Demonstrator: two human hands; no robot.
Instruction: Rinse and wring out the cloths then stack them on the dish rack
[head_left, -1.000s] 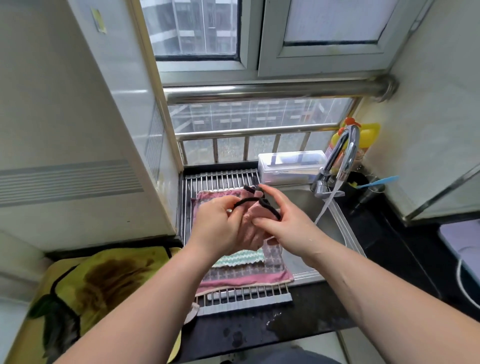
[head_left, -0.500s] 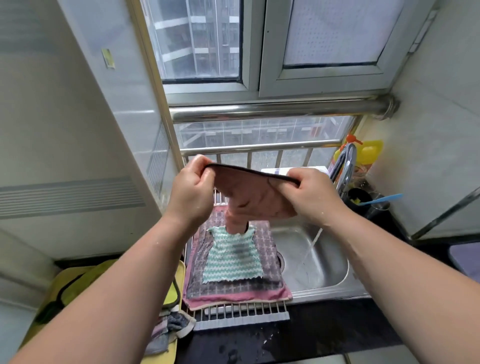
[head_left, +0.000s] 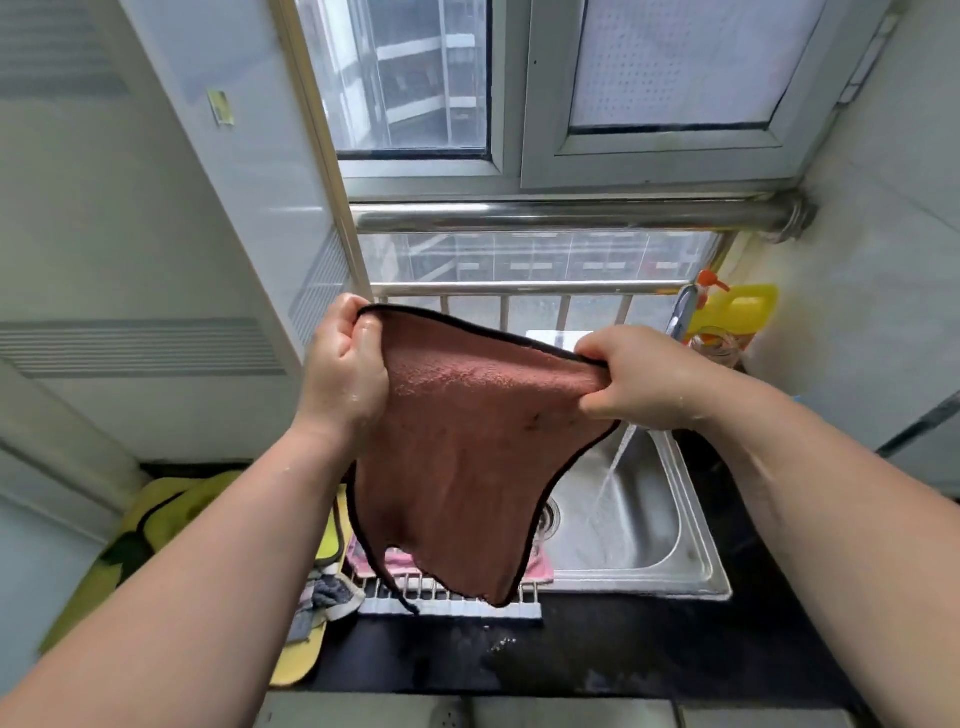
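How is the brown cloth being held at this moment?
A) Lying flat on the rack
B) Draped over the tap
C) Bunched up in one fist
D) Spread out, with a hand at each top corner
D: the left hand and the right hand each pinch a top corner of the brown cloth, which hangs open between them.

- The cloth hangs at centre; the left hand pinches its corner at 10 o'clock, the right hand its corner at 2 o'clock
- The sink lies at 4 o'clock, behind and below the cloth; a water stream falls into it just right of the cloth
- The dish rack sits at 6 o'clock under the cloth's lower tip; a second cloth lies on it
- The faucet stands at 1 o'clock behind the right hand; a bottle is just right of it
- A mat lies at 8 o'clock, left of the rack
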